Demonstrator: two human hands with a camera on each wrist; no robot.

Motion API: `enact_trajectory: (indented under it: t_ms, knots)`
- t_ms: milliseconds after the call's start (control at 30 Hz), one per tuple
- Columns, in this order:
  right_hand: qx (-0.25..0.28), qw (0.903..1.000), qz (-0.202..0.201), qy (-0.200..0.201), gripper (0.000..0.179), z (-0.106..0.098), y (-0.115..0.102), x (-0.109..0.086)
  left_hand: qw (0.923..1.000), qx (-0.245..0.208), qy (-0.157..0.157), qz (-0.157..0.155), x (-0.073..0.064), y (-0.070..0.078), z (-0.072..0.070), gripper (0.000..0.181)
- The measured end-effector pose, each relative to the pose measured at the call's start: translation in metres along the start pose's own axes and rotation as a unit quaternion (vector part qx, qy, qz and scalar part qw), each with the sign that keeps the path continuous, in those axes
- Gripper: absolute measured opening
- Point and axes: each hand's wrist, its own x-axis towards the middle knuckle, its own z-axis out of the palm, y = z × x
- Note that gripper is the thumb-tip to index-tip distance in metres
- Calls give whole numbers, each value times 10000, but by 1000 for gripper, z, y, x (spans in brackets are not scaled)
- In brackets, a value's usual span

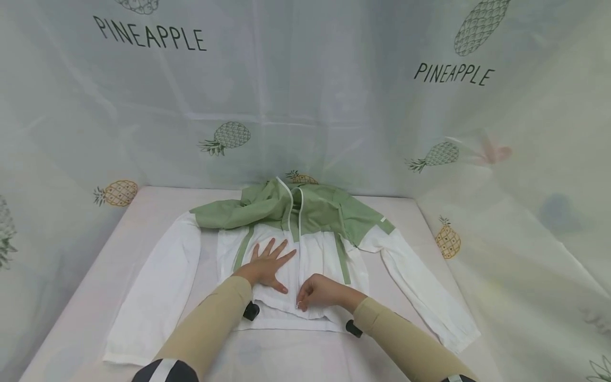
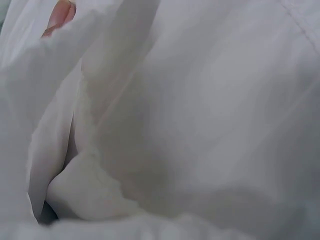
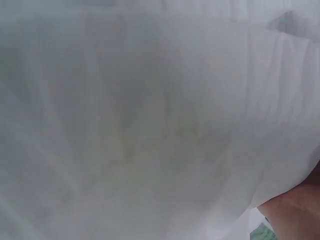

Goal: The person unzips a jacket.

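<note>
A white and green zip jacket (image 1: 312, 252) lies front up, its green shoulders and collar at the far end. My left hand (image 1: 269, 267) presses flat on the left front panel with fingers spread wide. At the lower end of the zipper (image 1: 298, 265), my right hand (image 1: 326, 293) pinches the zipper between thumb and curled fingers. White fabric (image 2: 215, 100) fills most of the left wrist view, with one fingertip (image 2: 62, 16) at the top left. In the right wrist view, fabric hides most of the hand, leaving skin (image 3: 295, 212) at the lower right.
The left sleeve (image 1: 155, 286) stretches toward the near left of the pale table (image 1: 286, 361), and the right sleeve (image 1: 425, 292) slants toward the near right. Behind the table and along both sides hangs a pineapple-print curtain (image 1: 305, 79).
</note>
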Motion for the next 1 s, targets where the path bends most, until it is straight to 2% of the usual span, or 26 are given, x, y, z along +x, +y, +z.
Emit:
enact_trajectory:
  t_ms: [567,1000]
  knots:
    - [251,9995,94,-139,12,2,-2,-1,10000,24,54,-34,4,-4,5,112]
    - [252,9991,-73,-320,13,-4,7,2,10000,19,8,-61,3,-5,4,112]
